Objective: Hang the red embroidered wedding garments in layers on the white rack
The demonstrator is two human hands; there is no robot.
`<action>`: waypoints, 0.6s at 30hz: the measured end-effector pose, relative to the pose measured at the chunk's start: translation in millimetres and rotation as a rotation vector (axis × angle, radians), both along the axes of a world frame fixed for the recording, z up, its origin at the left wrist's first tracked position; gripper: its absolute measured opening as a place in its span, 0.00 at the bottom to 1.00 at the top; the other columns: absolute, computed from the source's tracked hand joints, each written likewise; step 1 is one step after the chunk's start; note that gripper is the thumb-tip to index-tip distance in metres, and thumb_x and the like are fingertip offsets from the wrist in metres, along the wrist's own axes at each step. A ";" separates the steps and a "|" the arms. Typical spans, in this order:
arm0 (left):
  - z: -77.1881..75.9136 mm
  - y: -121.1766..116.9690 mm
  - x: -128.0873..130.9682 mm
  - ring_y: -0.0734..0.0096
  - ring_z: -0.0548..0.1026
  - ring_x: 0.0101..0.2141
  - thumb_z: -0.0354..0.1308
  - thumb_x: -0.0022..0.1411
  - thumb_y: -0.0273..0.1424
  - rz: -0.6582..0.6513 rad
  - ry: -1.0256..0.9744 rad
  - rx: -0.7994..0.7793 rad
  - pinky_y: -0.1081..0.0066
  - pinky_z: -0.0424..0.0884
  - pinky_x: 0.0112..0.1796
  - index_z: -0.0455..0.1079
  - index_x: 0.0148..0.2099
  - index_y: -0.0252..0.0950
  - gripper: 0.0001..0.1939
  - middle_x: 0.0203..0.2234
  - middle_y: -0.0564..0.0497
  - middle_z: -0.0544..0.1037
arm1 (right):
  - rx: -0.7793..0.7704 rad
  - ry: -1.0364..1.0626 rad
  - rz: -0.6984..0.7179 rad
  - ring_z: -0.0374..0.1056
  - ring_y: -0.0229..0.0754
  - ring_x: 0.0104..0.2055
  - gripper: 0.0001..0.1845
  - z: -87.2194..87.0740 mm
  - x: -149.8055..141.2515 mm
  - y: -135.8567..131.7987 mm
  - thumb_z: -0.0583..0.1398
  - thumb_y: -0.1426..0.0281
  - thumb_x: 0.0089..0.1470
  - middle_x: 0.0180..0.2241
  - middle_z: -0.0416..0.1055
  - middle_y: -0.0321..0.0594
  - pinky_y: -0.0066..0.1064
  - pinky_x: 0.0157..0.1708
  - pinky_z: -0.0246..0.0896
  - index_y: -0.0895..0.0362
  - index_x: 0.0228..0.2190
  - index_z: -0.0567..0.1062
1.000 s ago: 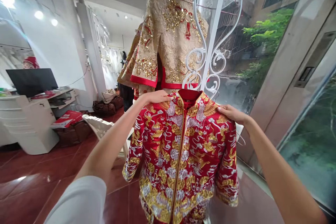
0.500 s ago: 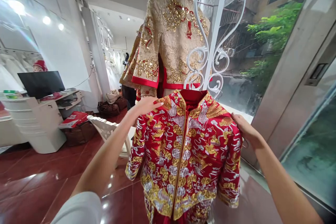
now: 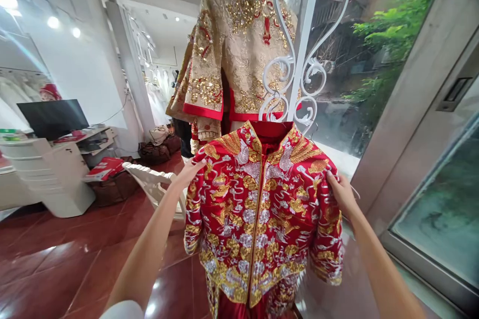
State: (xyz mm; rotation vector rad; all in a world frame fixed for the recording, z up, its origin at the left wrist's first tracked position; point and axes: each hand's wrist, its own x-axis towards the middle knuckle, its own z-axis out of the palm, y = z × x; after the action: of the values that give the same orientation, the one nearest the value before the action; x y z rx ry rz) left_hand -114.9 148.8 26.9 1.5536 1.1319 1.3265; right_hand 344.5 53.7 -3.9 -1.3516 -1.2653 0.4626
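A red embroidered jacket [image 3: 232, 209] with gold and silver patterns hangs upright before me, its front closed down the middle. My left hand [image 3: 190, 173] grips it at the shoulder on the left, thumb on the front and the other fingers hidden behind. At the opposite shoulder, my right hand [image 3: 343, 194] is closed on the cloth in the same way. Under the jacket's hem shows a red embroidered skirt [image 3: 228, 309]. The jacket's collar stands just below the scrollwork of a white metal rack [image 3: 303, 35].
A gold sequined jacket [image 3: 243, 45] with red trim hangs behind the rack. To the left are a white chair [image 3: 149, 179], a desk with a monitor [image 3: 54, 118], and bags [image 3: 116, 189] on the red tiled floor. A glass window and door frame [image 3: 404, 109] border the right.
My left hand has slid outward and down from near the collar to the shoulder's edge. My right hand has shifted slightly down, thumb now on the front. The view has moved a little.
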 end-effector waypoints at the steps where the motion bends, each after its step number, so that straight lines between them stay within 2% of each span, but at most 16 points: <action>1: 1.4 3.2 -1.0 0.60 0.76 0.31 0.60 0.41 0.54 -0.026 -0.014 -0.042 0.61 0.72 0.35 0.64 0.50 0.34 0.39 0.34 0.43 0.78 | -0.041 0.033 0.039 0.71 0.50 0.34 0.24 1.3 -0.7 -1.2 0.52 0.47 0.50 0.33 0.75 0.42 0.40 0.36 0.66 0.54 0.36 0.70; 2: 3.7 5.3 -1.9 0.60 0.76 0.31 0.60 0.40 0.54 -0.046 -0.016 -0.061 0.61 0.73 0.35 0.63 0.50 0.34 0.39 0.34 0.44 0.78 | -0.063 0.020 0.065 0.71 0.49 0.32 0.24 4.2 -0.2 -3.7 0.52 0.47 0.50 0.31 0.75 0.42 0.39 0.34 0.66 0.54 0.34 0.70; 4: 7.1 4.8 -3.2 0.59 0.76 0.34 0.60 0.41 0.54 -0.044 0.032 -0.027 0.61 0.72 0.38 0.63 0.49 0.34 0.38 0.36 0.44 0.77 | -0.041 -0.148 0.032 0.70 0.50 0.31 0.25 14.0 4.6 -11.7 0.51 0.47 0.50 0.29 0.74 0.42 0.38 0.31 0.65 0.55 0.33 0.71; 6: 3.3 -2.4 -3.5 0.57 0.75 0.39 0.58 0.45 0.53 0.037 0.128 0.084 0.60 0.70 0.42 0.63 0.49 0.33 0.35 0.39 0.43 0.76 | 0.043 -0.356 -0.135 0.69 0.50 0.31 0.27 26.2 14.3 -19.6 0.48 0.47 0.52 0.29 0.74 0.44 0.37 0.31 0.62 0.56 0.34 0.72; 8: -10.7 -13.8 -2.1 0.56 0.73 0.44 0.55 0.50 0.50 0.166 0.219 0.209 0.58 0.67 0.47 0.63 0.50 0.33 0.32 0.43 0.43 0.74 | 0.107 -0.464 -0.386 0.69 0.50 0.33 0.28 37.1 25.8 -20.9 0.46 0.49 0.54 0.32 0.74 0.45 0.36 0.31 0.61 0.56 0.38 0.73; 9: -20.8 -19.7 -0.9 0.56 0.71 0.45 0.54 0.51 0.49 0.238 0.244 0.255 0.58 0.66 0.48 0.62 0.50 0.34 0.31 0.44 0.43 0.74 | 0.087 -0.480 -0.466 0.69 0.50 0.34 0.28 41.1 30.9 -18.2 0.47 0.49 0.53 0.33 0.74 0.47 0.36 0.32 0.60 0.57 0.39 0.73; 10: -32.1 -25.3 0.7 0.55 0.71 0.46 0.54 0.52 0.49 0.308 0.252 0.281 0.57 0.65 0.48 0.62 0.50 0.34 0.30 0.44 0.43 0.73 | 0.026 -0.490 -0.481 0.69 0.50 0.33 0.28 43.8 34.9 -13.5 0.48 0.49 0.51 0.33 0.74 0.47 0.36 0.31 0.60 0.57 0.39 0.73; 11: -43.6 -30.1 2.4 0.55 0.71 0.46 0.53 0.52 0.48 0.364 0.245 0.282 0.57 0.65 0.49 0.62 0.50 0.34 0.29 0.43 0.43 0.73 | -0.064 -0.502 -0.431 0.69 0.49 0.32 0.27 45.2 37.6 -7.4 0.50 0.50 0.50 0.32 0.74 0.47 0.36 0.30 0.60 0.57 0.36 0.74; 13: -63.3 -37.1 6.0 0.54 0.71 0.45 0.52 0.53 0.48 0.435 0.211 0.241 0.57 0.66 0.48 0.63 0.50 0.35 0.27 0.42 0.43 0.74 | -0.249 -0.520 -0.237 0.68 0.45 0.26 0.24 44.6 39.8 5.3 0.52 0.51 0.48 0.25 0.74 0.45 0.33 0.26 0.60 0.57 0.27 0.75; 15: -74.7 -40.5 8.6 0.53 0.72 0.45 0.51 0.54 0.48 0.462 0.190 0.196 0.57 0.66 0.47 0.63 0.49 0.35 0.27 0.42 0.42 0.74 | -0.324 -0.535 -0.139 0.65 0.41 0.23 0.23 43.4 39.5 13.3 0.51 0.53 0.50 0.21 0.72 0.43 0.30 0.23 0.59 0.57 0.20 0.74; 18: -76.5 -41.6 10.2 0.52 0.71 0.45 0.52 0.53 0.48 0.484 0.202 0.178 0.56 0.67 0.47 0.65 0.48 0.34 0.26 0.40 0.42 0.75 | -0.334 -0.591 -0.248 0.64 0.42 0.23 0.21 52.1 38.6 9.7 0.51 0.59 0.52 0.20 0.71 0.46 0.32 0.23 0.57 0.57 0.17 0.72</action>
State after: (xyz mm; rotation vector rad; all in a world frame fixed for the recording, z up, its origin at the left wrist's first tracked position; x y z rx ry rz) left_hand -104.7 107.2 -49.7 1.6298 1.6288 1.6467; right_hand 383.1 63.4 48.2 -1.9975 -1.5046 0.0951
